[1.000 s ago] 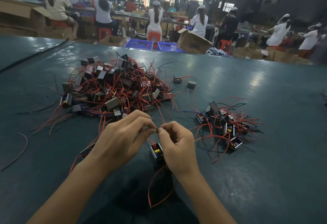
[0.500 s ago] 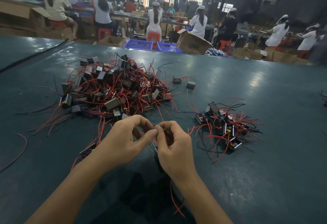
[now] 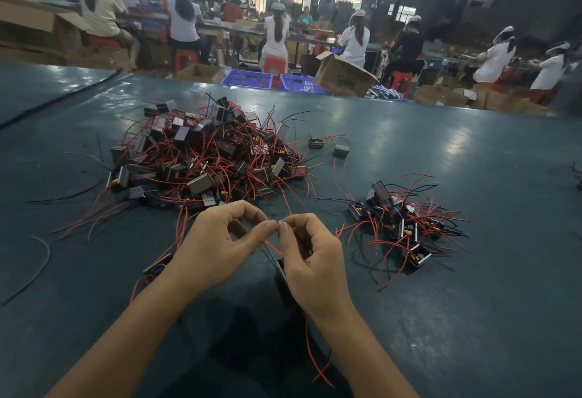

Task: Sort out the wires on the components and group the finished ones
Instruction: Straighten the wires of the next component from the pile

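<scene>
**wirenerd:** Compared with a second back, the component point(image 3: 279, 271) has slid in under the right hand point(image 3: 311, 259). Its yellow-tabbed face was out in the open between the wrists, and now only a dark edge shows. The loose red wire point(image 3: 311, 353) swung too, from a loop by the left wrist to trailing under the right forearm.

**bench_guy:** And the hands?

**wirenerd:** Both curled, thumb and forefinger tips meeting, pinching the ends of the leads point(image 3: 271, 246) between them, just on the near side of the big pile point(image 3: 208, 158). The left hand point(image 3: 217, 246) has nothing else in it. I can't tell whether the component hangs from the leads or sits on the table point(image 3: 472, 319).

**bench_guy:** So mid-piece?

**wirenerd:** I'd say so. It looks like the leads are being twisted or straightened, so this one isn't finished. The small group point(image 3: 406, 224), right of the big pile and a bit nearer, is where I'd guess done ones go. The big pile dwarfs it, so early days.
</scene>
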Demonstrator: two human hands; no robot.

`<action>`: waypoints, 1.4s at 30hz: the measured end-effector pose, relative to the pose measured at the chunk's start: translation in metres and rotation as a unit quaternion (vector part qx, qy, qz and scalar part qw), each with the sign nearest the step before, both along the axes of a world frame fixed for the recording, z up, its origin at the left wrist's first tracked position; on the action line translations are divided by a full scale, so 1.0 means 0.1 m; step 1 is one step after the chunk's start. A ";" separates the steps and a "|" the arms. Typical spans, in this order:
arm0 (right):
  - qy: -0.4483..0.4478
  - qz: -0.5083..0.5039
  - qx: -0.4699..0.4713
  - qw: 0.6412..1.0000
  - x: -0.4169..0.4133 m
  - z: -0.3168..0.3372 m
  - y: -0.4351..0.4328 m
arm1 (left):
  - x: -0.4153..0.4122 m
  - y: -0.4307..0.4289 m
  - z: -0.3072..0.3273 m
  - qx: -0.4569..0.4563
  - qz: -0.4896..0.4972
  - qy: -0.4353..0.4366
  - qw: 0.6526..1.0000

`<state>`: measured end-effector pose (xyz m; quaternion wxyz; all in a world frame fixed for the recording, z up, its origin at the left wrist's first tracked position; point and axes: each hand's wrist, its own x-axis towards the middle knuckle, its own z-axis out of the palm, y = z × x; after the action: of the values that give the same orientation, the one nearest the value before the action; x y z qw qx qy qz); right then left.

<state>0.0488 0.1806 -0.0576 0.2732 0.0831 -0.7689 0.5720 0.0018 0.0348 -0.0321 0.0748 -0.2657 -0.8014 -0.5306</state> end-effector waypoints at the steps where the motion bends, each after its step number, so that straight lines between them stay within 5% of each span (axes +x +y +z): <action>1: -0.003 0.005 -0.002 1.000 0.00 0.00 0.00 | -0.01 -0.01 0.00 -0.005 -0.010 -0.007 1.000; 9: -0.002 -0.003 0.003 1.000 0.00 0.00 -0.02 | 0.01 0.03 -0.05 -0.101 -0.058 -0.038 0.992; 13: -0.020 -0.038 -0.053 0.998 -0.03 0.01 0.08 | -0.02 -0.02 0.08 0.178 -0.037 -0.224 0.957; 15: -0.019 -0.047 -0.061 0.997 -0.04 0.02 0.14 | -0.03 -0.05 0.12 0.202 -0.015 -0.181 0.962; 20: -0.007 -0.008 -0.046 0.999 -0.02 0.01 0.05 | 0.05 0.03 0.05 0.025 -0.066 -0.061 0.996; 24: -0.011 0.004 -0.044 0.999 -0.02 0.01 0.04 | 0.05 0.04 0.01 0.049 -0.038 -0.012 0.998; 29: -0.016 0.000 -0.036 0.999 -0.02 0.01 0.04 | 0.06 0.04 0.03 0.059 -0.022 -0.006 0.998; 37: -0.009 0.001 -0.033 0.999 -0.01 0.02 0.03 | -0.01 0.05 -0.01 0.140 -0.022 -0.162 0.977; 42: -0.012 0.000 -0.037 0.999 0.00 0.03 0.02 | 0.01 0.06 -0.03 0.102 0.007 -0.024 0.994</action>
<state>0.0486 0.1830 -0.0550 0.2669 0.0657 -0.7504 0.6011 0.0033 0.0412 -0.0351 0.0861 -0.2379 -0.7468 -0.6151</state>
